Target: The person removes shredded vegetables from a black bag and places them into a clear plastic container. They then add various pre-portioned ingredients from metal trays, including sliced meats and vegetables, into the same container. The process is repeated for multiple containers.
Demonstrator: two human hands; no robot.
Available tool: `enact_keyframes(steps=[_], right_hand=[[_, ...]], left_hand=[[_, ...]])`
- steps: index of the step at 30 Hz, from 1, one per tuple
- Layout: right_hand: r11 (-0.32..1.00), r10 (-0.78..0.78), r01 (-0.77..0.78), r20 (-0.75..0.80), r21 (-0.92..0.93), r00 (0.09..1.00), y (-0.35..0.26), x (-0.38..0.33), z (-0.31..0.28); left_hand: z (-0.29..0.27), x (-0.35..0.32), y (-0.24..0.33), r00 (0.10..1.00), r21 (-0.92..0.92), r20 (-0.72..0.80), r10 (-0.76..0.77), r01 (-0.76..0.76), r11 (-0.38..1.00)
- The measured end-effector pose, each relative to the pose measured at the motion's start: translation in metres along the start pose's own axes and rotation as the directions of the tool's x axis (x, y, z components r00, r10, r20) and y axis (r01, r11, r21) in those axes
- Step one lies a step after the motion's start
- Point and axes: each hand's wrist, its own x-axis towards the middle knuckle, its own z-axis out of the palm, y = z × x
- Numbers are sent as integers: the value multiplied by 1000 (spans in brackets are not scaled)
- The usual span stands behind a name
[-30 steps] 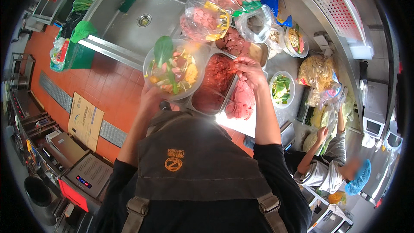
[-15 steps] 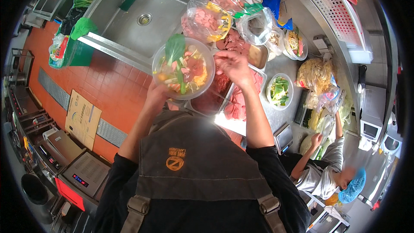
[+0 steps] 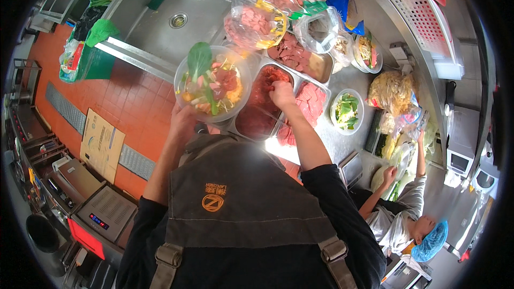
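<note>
- Bowl (image 3: 244,83) of greens and sprouts: your left hand (image 3: 184,120) grips its near side, left of the steel pan (image 3: 294,78).
- Your right hand (image 3: 282,96) reaches into red meat (image 3: 262,84) in that pan; whether its fingers pinch any, I can't quite tell.
- Pink slices (image 3: 310,101) lie just to its right.

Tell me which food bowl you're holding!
The bowl in the left hand, with one big leaf; the greens bowl and the farther bowl sit on the counter.
</note>
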Motion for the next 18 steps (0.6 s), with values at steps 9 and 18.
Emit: enact_keyframes(steps=[9, 18], right_hand=[[524, 188, -357, 304, 774, 934, 5, -9, -57], [481, 56, -138, 127, 866, 990, -31, -27, -132]], left_hand=[[3, 7, 6, 997, 84, 74, -39, 33, 996], [14, 14, 4, 989, 86, 146, -33, 20, 996]])
